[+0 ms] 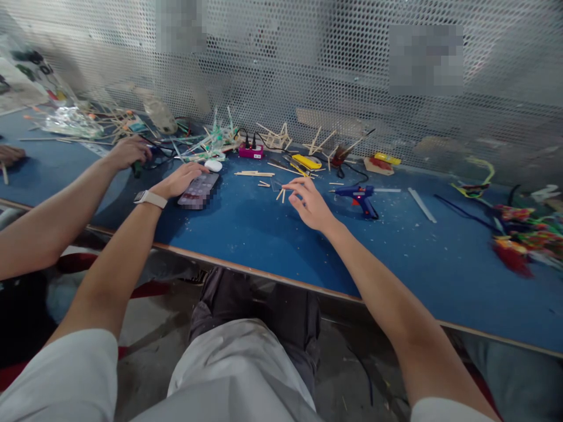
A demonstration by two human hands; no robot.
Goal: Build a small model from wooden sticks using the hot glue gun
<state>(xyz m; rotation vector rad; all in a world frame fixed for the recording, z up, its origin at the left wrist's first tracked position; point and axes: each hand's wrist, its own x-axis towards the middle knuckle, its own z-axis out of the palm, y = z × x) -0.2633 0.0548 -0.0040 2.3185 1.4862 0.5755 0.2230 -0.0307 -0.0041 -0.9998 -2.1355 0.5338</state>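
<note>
My left hand (179,179), with a white watch on the wrist, lies flat with fingers stretched over the top of a phone (199,190) on the blue table (264,234). My right hand (308,202) hovers over the table with fingers loosely spread and curled, empty, just right of a few short wooden sticks (280,194). A blue glue gun (359,196) lies close to the right of that hand.
Another person's arm reaches in from the left, the hand (128,151) gripping a dark tool. Stick models, a pink power strip (250,152), yellow tools (307,161) and loose sticks line the perforated back wall. Coloured pipe cleaners (523,234) lie at right.
</note>
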